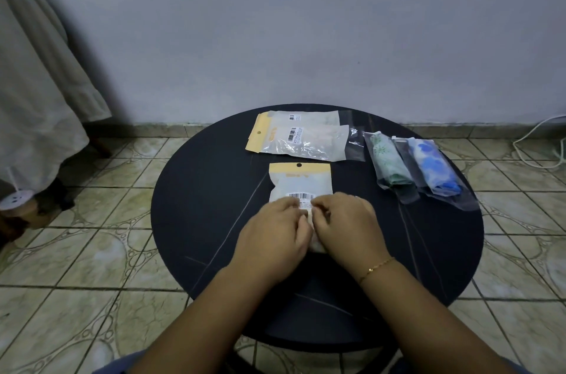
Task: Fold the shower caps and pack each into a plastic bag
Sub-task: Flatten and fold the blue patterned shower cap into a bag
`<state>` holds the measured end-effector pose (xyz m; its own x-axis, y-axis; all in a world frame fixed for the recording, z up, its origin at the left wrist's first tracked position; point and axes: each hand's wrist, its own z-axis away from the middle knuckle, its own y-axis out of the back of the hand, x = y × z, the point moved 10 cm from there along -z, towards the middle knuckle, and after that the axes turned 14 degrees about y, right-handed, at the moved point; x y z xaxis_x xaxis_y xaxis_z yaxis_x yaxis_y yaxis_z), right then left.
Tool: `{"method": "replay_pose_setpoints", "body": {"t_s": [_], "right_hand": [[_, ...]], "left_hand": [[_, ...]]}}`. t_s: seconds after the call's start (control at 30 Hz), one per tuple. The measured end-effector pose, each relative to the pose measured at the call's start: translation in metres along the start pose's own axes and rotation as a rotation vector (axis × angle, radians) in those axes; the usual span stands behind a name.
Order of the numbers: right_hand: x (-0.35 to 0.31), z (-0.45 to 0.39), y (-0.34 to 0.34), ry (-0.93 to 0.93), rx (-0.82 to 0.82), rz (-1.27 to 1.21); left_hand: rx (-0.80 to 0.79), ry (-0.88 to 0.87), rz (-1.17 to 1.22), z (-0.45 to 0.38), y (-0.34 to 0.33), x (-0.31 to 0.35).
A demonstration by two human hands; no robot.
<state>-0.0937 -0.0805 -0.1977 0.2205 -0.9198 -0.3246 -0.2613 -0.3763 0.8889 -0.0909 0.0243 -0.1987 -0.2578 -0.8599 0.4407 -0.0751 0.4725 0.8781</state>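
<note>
Head camera looks forward and down (wide-angle) over the near table

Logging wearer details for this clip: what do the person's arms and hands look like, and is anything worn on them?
Both forearms are bare, with no sleeves in view. The left hand wears nothing that shows. The right hand has a thin gold chain bracelet at the wrist and what may be a ring on one finger, too small to tell. No gloves or watch show.

Packed caps right of bags
</note>
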Motion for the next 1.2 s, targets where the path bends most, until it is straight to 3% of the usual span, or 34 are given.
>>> {"method": "replay_pose_setpoints", "body": {"t_s": [0.17,0.37,0.67,0.77,0.9,1.0,1.13,1.2], "right_hand": [[-0.002,-0.018,0.004,-0.003,0.056,0.062],[0.009,-0.025,-0.040,-0.002,-0.197,-0.022],[0.016,-0.022,-0.051,-0.021,-0.248,-0.034],[0.020,-0.025,-0.051,-0.026,-0.243,-0.155],[0.028,-0.023,-0.035,-0.066,-0.086,-0.568],[0.034,-0.011,-0.012,-0.095,0.100,-0.765],[0.010,0.016,0.026,0.173,0.307,-0.350],[-0.004,0.030,0.031,0.286,0.337,-0.227]], "left_hand": [[0.196,-0.002,-0.004,-0.020,0.009,-0.003],[-0.131,0.089,-0.141,-0.036,-0.038,-0.022],[-0.203,0.139,-0.185,-0.034,-0.048,-0.029],[-0.258,0.150,-0.083,-0.036,-0.048,-0.031],[-0.303,0.185,0.276,-0.036,-0.036,-0.034],[-0.131,0.155,0.405,-0.031,-0.009,-0.036],[0.421,-0.186,0.223,0.012,0.055,-0.011],[0.492,-0.365,0.134,0.033,0.054,0.005]]}}
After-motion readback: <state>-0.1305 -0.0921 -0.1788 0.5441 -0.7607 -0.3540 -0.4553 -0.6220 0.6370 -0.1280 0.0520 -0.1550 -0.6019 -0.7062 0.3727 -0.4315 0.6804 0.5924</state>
